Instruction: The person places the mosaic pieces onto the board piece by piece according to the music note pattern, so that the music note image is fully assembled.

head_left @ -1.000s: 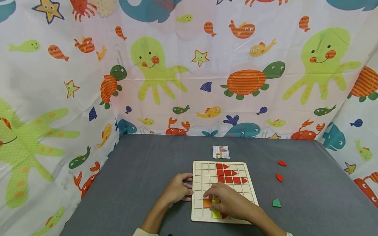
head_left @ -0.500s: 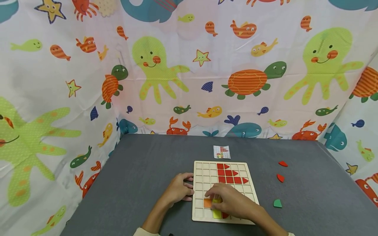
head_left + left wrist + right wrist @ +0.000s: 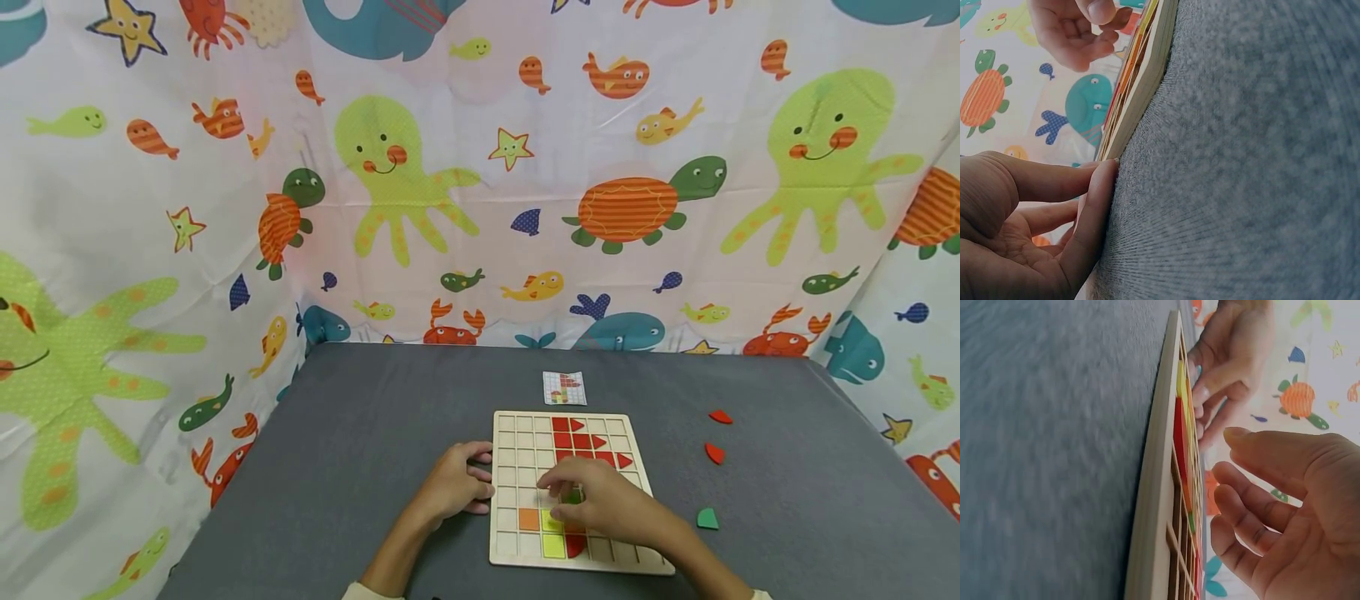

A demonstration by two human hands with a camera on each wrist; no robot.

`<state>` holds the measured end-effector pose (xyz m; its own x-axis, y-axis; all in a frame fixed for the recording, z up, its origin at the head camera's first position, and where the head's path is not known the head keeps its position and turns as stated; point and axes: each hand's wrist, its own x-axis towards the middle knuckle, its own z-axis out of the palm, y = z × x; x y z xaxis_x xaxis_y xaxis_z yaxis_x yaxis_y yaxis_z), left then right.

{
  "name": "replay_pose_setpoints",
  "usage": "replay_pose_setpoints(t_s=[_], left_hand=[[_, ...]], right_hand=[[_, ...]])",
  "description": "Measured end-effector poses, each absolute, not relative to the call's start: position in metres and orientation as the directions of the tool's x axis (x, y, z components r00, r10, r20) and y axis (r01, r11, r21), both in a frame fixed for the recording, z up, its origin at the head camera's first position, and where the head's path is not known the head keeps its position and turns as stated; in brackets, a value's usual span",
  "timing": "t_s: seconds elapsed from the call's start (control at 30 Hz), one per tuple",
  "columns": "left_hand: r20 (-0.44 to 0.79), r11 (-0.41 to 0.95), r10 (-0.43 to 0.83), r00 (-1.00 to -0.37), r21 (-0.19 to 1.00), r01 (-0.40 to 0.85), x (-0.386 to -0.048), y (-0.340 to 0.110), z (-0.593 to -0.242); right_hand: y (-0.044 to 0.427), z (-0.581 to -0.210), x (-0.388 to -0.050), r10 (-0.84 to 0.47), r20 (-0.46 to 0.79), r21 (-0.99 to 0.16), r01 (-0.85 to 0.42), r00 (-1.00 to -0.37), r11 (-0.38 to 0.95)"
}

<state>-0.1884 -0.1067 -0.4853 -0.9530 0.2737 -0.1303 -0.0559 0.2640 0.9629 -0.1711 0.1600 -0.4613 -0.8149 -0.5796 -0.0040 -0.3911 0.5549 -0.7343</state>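
Note:
A wooden grid board lies on the table. In its lower cells sit an orange square, a yellow square, a red curved piece and a partly hidden green piece. Red squares and triangles fill three rows near the top. My left hand rests its fingertips against the board's left edge; the left wrist view shows thumb and finger touching that edge. Above the lower half hovers my right hand. Its fingers are bent loosely and apart, with nothing between them in the right wrist view.
A small printed pattern card lies just behind the board. To the right are two loose red pieces and a green quarter-round piece on the grey tabletop. A sea-animal curtain surrounds the table.
My right hand has shifted a little right and away from me, uncovering more of the lower yellow and red pieces. A green piece now shows under it. The left hand stays at the edge.

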Motion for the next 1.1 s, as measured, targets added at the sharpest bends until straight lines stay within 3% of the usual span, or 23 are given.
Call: replay_pose_setpoints(t_s=[0.43,1.1], left_hand=[[-0.140,0.261,0.272,-0.952,0.963,-0.067,-0.189,-0.107,-0.485],[-0.142,0.254,0.269,-0.953,0.965,-0.072,-0.188,-0.106,-0.486]], right_hand=[[0.204,-0.461,-0.165,-0.521,0.080,-0.708,-0.416,-0.850,0.571],[0.276,-0.468,-0.145,-0.356,0.065,-0.702,-0.296,-0.932,0.648]])
